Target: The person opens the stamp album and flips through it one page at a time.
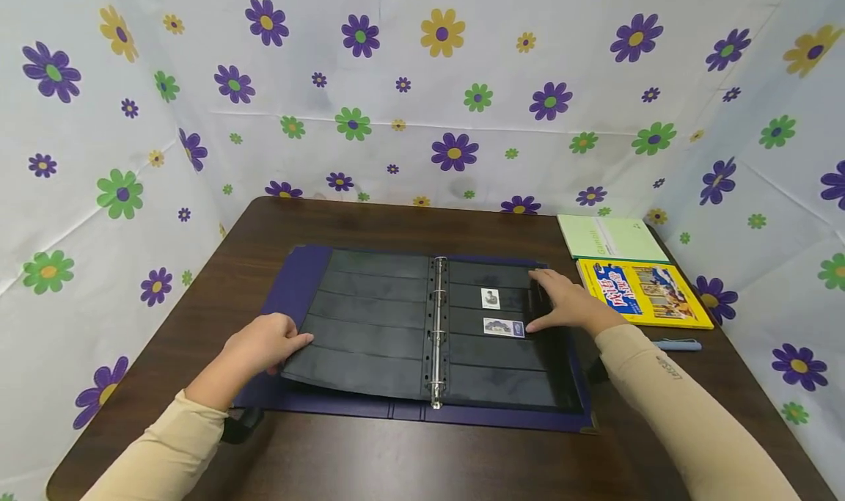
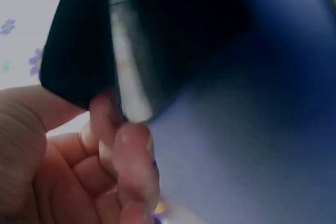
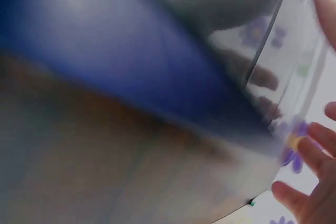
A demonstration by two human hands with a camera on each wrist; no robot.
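A purple ring-binder stamp album (image 1: pixel 280 288) lies spread on the table, its metal rings (image 1: pixel 437 336) down the middle. At the outer edge of the black left pages (image 1: pixel 372 310), my left hand (image 1: pixel 264 343) pinches them between thumb and fingers; the left wrist view shows this page stack (image 2: pixel 128 72) from its edge. Two stamps, a small pale one (image 1: pixel 491 298) and a wider one (image 1: pixel 503 328), sit in strips of the black right page (image 1: pixel 502 384). With thumb and fingers spread, my right hand (image 1: pixel 569 306) rests at that page's outer side, thumb tip beside the wider stamp.
A pale green notebook (image 1: pixel 614 238) and a yellow picture book (image 1: pixel 650 295) lie at the table's right rear. A light blue pen (image 1: pixel 676 345) is in front of them. Flower-patterned cloth (image 1: pixel 389 75) hangs behind the brown table (image 1: pixel 370 453) and at both sides.
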